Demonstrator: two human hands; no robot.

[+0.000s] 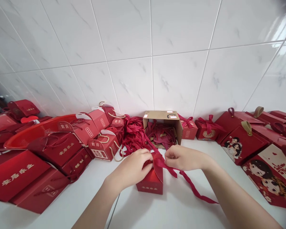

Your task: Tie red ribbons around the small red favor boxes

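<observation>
A small red gift box (149, 183) with gold characters stands on the white counter (171, 210) in front of me. A dark red ribbon (160, 163) loops over its top, and one tail (195, 190) trails off to the right on the counter. My left hand (132, 167) is closed on the ribbon at the box's top left. My right hand (182, 158) pinches the ribbon just right of the box's top. The two hands almost meet above the box.
An open cardboard box (162, 128) holding red pieces sits behind, with a heap of red ribbons (133, 133) to its left. Several red gift boxes (19, 173) and a red basin (38, 130) crowd the left; more boxes (243, 143) line the right. A tiled wall (143, 57) rises behind.
</observation>
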